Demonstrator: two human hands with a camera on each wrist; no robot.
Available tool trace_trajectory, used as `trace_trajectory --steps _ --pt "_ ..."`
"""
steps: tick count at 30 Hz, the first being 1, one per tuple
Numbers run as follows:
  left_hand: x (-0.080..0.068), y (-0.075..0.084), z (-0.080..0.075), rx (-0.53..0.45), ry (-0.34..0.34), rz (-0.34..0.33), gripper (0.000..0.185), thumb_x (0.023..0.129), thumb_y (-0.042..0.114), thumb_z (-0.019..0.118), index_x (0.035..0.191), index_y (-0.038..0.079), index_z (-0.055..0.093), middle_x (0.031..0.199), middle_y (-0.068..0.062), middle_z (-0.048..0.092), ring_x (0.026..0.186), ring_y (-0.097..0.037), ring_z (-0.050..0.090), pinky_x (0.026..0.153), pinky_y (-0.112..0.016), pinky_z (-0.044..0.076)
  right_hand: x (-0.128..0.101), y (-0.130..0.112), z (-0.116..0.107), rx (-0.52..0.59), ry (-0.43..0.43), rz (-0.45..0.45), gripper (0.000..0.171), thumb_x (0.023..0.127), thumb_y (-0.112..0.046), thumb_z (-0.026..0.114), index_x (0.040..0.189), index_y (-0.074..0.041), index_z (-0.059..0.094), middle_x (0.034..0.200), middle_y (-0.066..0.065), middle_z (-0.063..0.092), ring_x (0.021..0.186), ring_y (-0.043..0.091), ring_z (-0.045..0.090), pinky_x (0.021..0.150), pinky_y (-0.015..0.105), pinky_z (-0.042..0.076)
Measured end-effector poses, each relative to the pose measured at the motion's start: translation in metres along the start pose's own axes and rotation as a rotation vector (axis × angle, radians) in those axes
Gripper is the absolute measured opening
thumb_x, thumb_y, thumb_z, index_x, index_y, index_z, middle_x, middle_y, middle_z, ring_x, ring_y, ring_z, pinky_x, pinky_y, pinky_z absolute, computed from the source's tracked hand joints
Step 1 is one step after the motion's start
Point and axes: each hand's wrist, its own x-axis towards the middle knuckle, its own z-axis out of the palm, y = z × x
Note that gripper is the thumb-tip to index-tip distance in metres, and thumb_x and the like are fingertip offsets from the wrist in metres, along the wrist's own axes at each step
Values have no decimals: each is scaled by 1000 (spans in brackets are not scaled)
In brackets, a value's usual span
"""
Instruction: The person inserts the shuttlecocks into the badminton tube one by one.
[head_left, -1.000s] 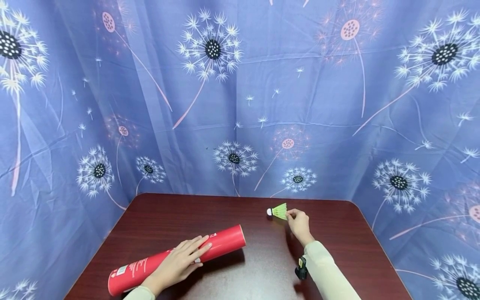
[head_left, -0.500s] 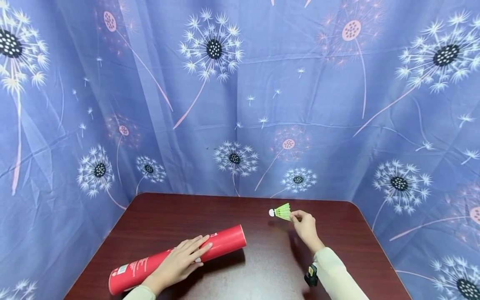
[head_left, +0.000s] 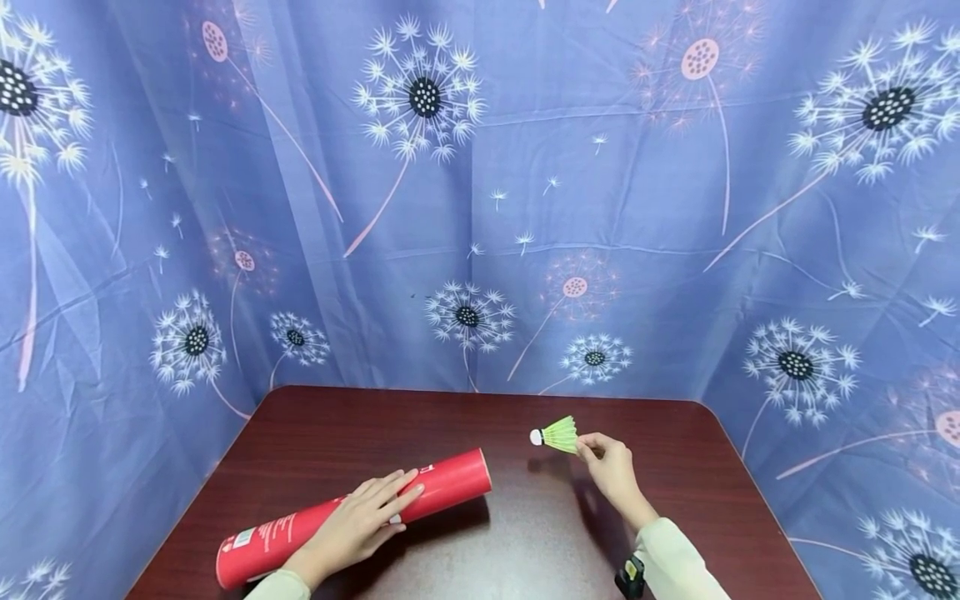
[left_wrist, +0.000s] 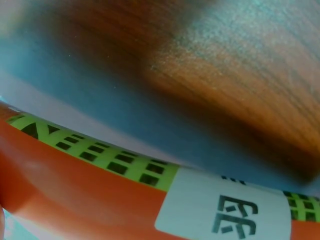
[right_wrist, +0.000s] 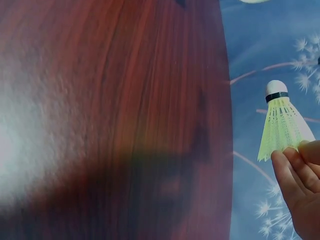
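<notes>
From the head view, a dark red-brown wooden table [head_left: 517, 533] sits in front of me, backed on every side by a blue curtain [head_left: 480, 208] printed with white and pink dandelions. A long red tube [head_left: 450, 487] lies on its side near the table's left edge, running diagonally from the near left corner up toward the middle, its far end near the table's centre. My left hand [head_left: 360, 525] rests flat across the tube's middle, fingers [head_left: 396, 493] straight and relaxed on top of it. My right hand [head_left: 611, 471] is raised above the right half of the table, toward the far edge, pinching the skirt rim of a yellow-green shuttlecock [head_left: 557, 435]. The shuttlecock is off the table, with its white cork tip pointing left. A small black device [head_left: 630, 577] is strapped at my right wrist, below a cream sleeve [head_left: 678, 562].

From the left wrist view, the tube [left_wrist: 90, 200] fills the lower frame, very close: red surface, a yellow-green printed band and a white label. Blurred wood grain of the table [left_wrist: 260, 90] shows above it.

From the right wrist view, my fingertips [right_wrist: 295, 175] grip the open rim of the shuttlecock [right_wrist: 282, 127], cork end up in this frame. The table [right_wrist: 125, 110] fills the left, with curtain [right_wrist: 260, 65] behind the shuttlecock.
</notes>
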Motion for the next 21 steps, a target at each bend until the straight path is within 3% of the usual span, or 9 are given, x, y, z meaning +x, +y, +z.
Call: trace_trajectory --steps 6,21 --pt "2 -1 -1 3 7 7 46 102 34 41 138 7 53 142 -15 49 117 -38 57 91 -44 44 -9 -10 5 59 -9 -38 7 86 -2 70 80 3 70 69 5 68 61 7 61 54 20 50" --pt "2 -1 0 -5 9 10 47 102 34 41 139 7 52 143 -15 47 118 -38 56 92 -43 44 -32 -33 20 174 -22 -107 7 81 6 71 78 0 70 67 4 68 60 7 61 54 18 51"
